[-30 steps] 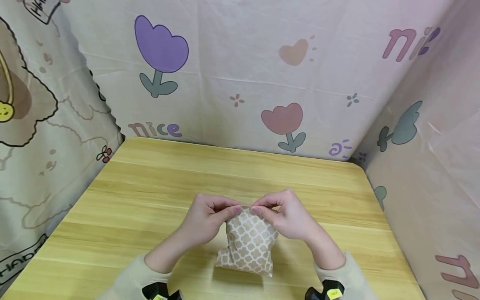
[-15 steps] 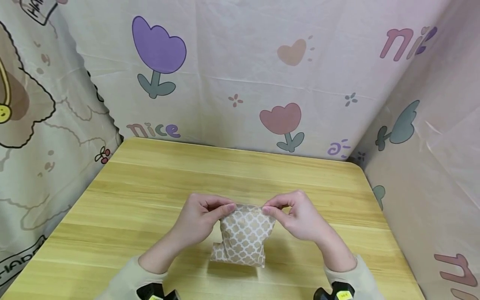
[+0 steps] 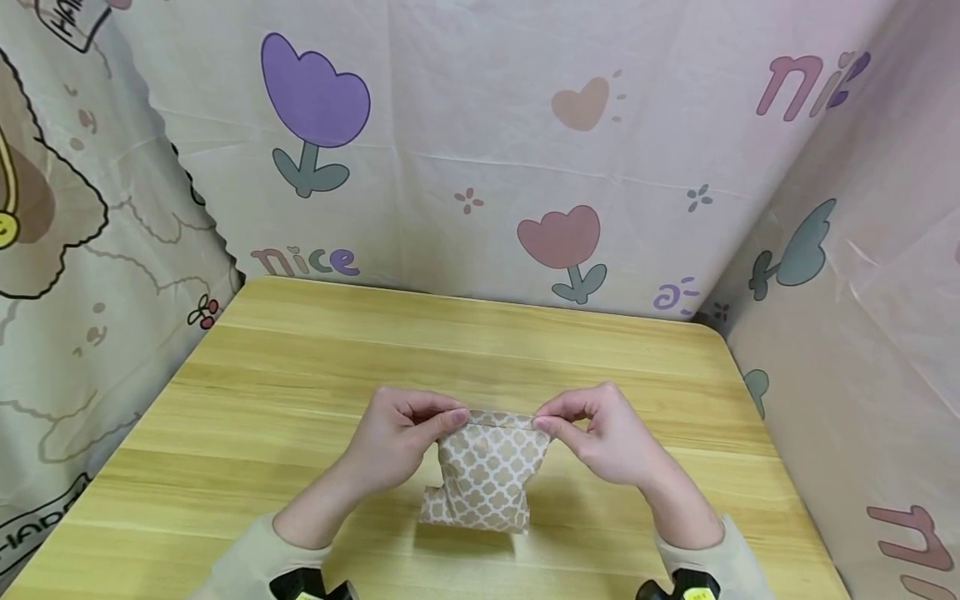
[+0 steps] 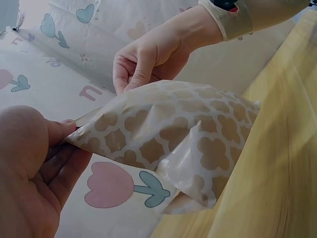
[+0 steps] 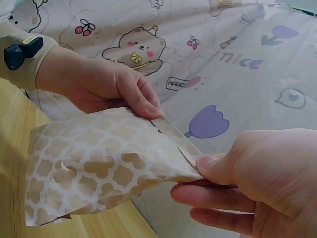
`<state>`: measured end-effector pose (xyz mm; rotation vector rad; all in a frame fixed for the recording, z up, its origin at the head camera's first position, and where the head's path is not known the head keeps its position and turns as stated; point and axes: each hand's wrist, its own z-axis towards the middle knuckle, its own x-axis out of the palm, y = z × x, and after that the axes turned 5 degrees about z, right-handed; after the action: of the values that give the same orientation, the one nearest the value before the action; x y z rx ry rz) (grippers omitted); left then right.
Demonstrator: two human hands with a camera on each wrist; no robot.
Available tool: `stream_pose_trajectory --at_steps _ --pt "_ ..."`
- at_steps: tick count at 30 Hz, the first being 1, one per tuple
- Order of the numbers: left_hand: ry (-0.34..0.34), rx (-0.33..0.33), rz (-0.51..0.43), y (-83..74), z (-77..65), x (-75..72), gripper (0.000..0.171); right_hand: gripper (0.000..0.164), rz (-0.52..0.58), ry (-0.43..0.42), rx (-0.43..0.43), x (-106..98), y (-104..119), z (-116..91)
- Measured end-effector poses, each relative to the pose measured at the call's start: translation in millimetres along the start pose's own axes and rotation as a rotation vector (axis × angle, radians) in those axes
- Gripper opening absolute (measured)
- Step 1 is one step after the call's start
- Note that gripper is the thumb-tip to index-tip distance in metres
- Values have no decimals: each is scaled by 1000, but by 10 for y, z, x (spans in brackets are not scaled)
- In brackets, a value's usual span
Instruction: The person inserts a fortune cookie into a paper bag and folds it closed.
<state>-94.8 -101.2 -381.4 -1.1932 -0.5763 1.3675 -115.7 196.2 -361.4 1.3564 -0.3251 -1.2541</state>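
Note:
A small tan paper bag point(image 3: 491, 475) with a white lattice pattern hangs upright just over the table, its top edge stretched between both hands. At the bag's upper left corner, my left hand point(image 3: 397, 437) pinches the rim between thumb and fingers. The upper right corner is pinched by my right hand point(image 3: 603, 433). In the left wrist view the bag point(image 4: 168, 139) looks puffed out and creased at its lower part. A narrow band along the top of the bag point(image 5: 99, 163) shows in the right wrist view. Its contents are hidden.
Under the hands lies a light wood table point(image 3: 360, 350) with rounded far corners. Printed cloth point(image 3: 450, 108) with flowers and hearts hangs behind it and on both sides. A black device point(image 3: 693, 583) is strapped at each wrist.
Both hands have moved apart, the right one outward to the right, drawing the bag's top edge wide and flat. The bag has risen slightly and shifted a little left.

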Motion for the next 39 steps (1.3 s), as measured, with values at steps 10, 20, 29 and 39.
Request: stream_pose_trajectory --at_steps 10,20,29,39 --pt "-2 -18 -25 39 -8 -23 9 11 80 -41 48 -27 -25 -36" --pt "-19 23 -50 90 -10 47 9 14 37 -39 -15 -67 -23 -23" --pt "7 26 -67 51 45 192 9 11 68 62 -67 314 135 263" --pt "42 -27 -104 37 20 173 8 15 73 33 -181 357 88 274"
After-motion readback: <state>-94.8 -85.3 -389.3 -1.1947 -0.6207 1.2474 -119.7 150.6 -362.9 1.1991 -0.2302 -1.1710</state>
